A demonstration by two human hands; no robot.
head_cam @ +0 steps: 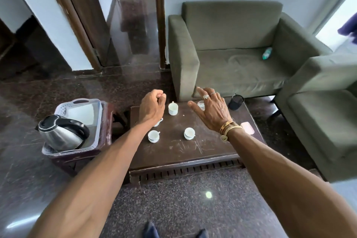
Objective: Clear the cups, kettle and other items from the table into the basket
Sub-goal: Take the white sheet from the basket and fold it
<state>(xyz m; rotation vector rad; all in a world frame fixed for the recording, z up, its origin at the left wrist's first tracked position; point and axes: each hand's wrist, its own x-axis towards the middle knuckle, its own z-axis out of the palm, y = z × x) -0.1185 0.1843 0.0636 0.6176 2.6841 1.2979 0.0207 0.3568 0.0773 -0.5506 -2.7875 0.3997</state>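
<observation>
Reference: 12 o'clock points away from me, toward the sofa.

1. Right hand (210, 110): open, fingers spread, holding nothing. It hovers over the far part of the table (183, 152). The glass (201, 105) shows in the gap between thumb and forefinger, partly hidden by the hand. I cannot tell whether skin touches it. The glass stands upright, long axis vertical, so I judge that a short descent and a wrap round its wall are required.

2. Left hand (152, 106): fingers loosely curled, gripping nothing. The white mug (172, 109) stands upright just beside it at 3 o'clock, not touching. The mug is nearer this hand than the right.

3. The basket (60, 109) sits off the table at 9 o'clock, with the kettle (61, 133) already inside, at its near end. The left arm is the nearer one for deposits.

4. Also on the table: two cups on saucers at 6 o'clock of the hands (154, 135) (189, 133), and a black mesh holder (236, 102) at 2 o'clock of the right hand.
</observation>
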